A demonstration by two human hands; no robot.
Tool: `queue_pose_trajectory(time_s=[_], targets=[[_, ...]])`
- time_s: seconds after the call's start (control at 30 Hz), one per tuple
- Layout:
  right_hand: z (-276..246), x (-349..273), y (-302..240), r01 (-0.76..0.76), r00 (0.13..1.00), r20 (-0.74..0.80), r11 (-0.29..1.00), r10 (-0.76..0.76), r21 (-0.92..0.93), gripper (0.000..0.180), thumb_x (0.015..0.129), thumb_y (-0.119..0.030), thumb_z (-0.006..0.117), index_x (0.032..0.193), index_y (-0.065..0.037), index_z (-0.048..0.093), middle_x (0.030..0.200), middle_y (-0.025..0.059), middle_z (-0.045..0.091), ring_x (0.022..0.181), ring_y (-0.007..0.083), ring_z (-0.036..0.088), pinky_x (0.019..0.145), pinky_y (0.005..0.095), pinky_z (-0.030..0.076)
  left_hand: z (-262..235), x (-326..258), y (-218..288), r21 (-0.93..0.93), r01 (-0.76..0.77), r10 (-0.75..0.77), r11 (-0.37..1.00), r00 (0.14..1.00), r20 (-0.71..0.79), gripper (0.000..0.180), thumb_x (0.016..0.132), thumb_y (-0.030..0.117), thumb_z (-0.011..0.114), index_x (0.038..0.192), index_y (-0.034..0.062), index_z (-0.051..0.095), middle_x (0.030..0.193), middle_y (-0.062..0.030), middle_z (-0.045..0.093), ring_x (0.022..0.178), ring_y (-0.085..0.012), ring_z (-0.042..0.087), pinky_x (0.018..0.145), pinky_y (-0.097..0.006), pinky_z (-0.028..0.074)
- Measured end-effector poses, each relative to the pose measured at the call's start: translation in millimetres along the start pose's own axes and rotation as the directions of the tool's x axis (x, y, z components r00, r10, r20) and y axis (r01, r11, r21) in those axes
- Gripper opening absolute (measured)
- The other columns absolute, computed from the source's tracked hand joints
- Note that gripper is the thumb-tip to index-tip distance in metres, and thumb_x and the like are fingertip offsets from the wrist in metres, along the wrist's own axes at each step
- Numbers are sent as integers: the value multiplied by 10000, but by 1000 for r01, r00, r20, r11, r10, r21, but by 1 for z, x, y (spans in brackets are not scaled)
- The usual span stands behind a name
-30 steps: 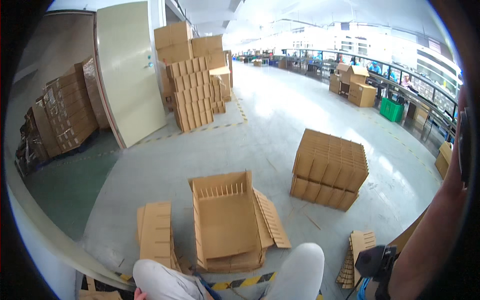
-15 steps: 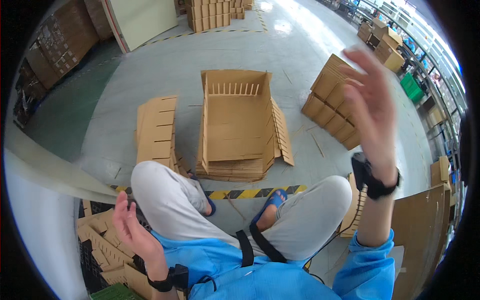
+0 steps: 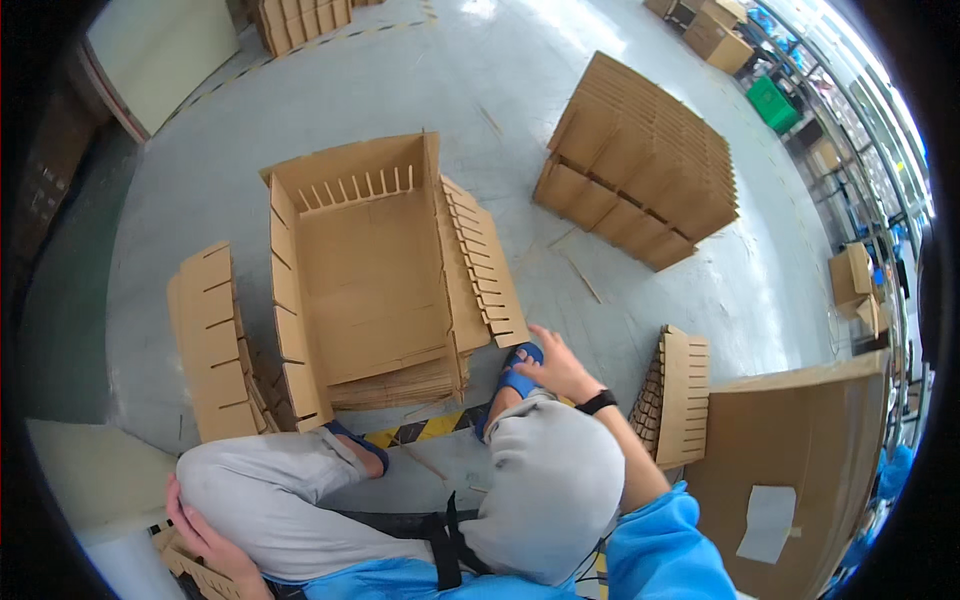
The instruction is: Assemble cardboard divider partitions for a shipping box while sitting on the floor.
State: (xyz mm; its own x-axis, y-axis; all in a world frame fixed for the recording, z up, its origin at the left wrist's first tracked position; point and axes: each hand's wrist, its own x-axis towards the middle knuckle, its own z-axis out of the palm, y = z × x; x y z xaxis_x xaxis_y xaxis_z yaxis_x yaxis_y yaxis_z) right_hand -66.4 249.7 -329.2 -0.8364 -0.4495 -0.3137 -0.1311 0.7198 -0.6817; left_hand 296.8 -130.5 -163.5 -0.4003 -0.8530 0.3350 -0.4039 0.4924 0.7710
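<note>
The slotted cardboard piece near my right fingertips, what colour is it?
The slotted piece is plain light brown; see the head view.

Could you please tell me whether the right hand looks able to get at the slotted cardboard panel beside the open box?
Probably yes: the right hand appears empty and close to the near end of the slotted cardboard panel, with nothing visible between them.

The grey floor point(image 3: 350, 90) is crossed by striped tape point(image 3: 440, 427) and occupied by stacked cardboard sheets point(image 3: 400, 388), a divider block point(image 3: 640, 160), slotted strips point(image 3: 684, 395) and thin scraps point(image 3: 584, 279).
</note>
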Motion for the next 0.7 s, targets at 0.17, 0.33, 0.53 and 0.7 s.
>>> queue_pose_trajectory(time_s=[0.17, 0.33, 0.53, 0.7], targets=[[54, 35, 24, 6, 991, -137, 1000, -7, -8, 760, 752, -332, 748, 1377, -62, 411, 1289, 245, 506, 1203, 393, 484, 1010, 422, 415, 20, 14, 13, 179, -22, 9, 984, 997, 71, 380, 1020, 186, 296, 1287, -27, 464, 1342, -162, 476, 1256, -262, 427, 1087, -364, 287], [62, 47, 45, -163, 977, -57, 895, 204, 416, 696, 768, -328, 755, 1333, -34, 472, 1212, 200, 580, 1130, 312, 558, 952, 377, 447, 0, 11, 2, 202, 73, -79, 977, 997, 19, 400, 1019, 194, 280, 1301, -36, 446, 1334, -167, 478, 1241, -263, 437, 1084, -358, 290], [51, 40, 50, -306, 952, 150, 785, 268, 538, 694, 788, -295, 755, 1340, -4, 454, 965, 128, 625, 925, 210, 584, 848, 325, 468, -2, 14, 1, 207, 113, -122, 972, 992, 30, 391, 1005, 187, 292, 1297, -20, 446, 1343, -170, 474, 1246, -282, 431, 1074, -379, 301], [57, 41, 47, -356, 925, 164, 635, 342, 686, 780, 772, -253, 771, 1396, -17, 367, 996, 127, 608, 899, 203, 586, 820, 311, 476, 8, 13, 9, 260, 84, -96, 962, 995, 34, 393, 1011, 190, 288, 1299, -21, 453, 1332, -166, 478, 1230, -267, 442, 1069, -362, 306]])
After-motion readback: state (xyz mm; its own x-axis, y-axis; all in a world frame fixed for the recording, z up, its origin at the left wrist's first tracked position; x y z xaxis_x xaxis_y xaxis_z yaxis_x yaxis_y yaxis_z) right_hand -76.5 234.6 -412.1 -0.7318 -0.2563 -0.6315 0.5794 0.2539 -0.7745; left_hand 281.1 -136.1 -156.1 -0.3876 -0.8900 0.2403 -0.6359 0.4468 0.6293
